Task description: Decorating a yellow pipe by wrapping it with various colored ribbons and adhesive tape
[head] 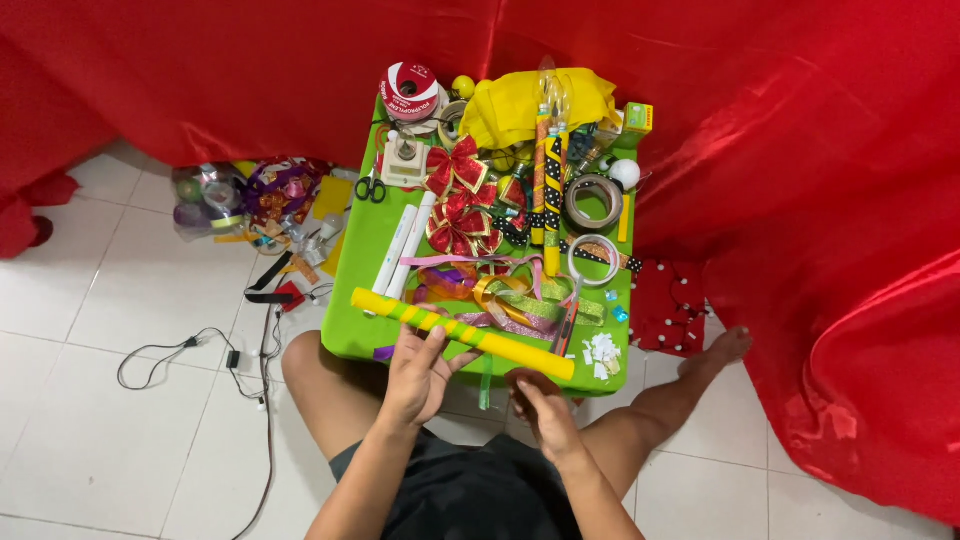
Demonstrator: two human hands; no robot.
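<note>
- Nearest sat the person on the white tiled floor [90, 300], bare knees drawn up on either side of a low green table [372, 240].
- The right hand [540, 405] hovered just short of the table's front edge, fingers curled inward around something small; what it was I could not tell.
- The left hand [415, 372] rested against the middle of a long yellow stick [462, 333], fingers loosely spread, thumb pressed to its underside, not closed tight around it.
- The stick lay slantwise along the table's near edge, one end over the left side, the other toward the right corner. Green ribbon spiralled round its left half; the right half was bare yellow.
- To my eye the wrapping would go best with the stick pinned firmly by the left hand, and each turn kept at the same slant and spacing as the stripes already laid.
- Beyond it lay a tangle of loose ribbons [500, 295], white tubes [405, 250], red bows [455, 205], tape rolls [592, 202] and small scissors [370, 187].
- At the far end sat a red ribbon spool [411, 92] and yellow cloth [540, 102], with red fabric [800, 150] draped behind.
</note>
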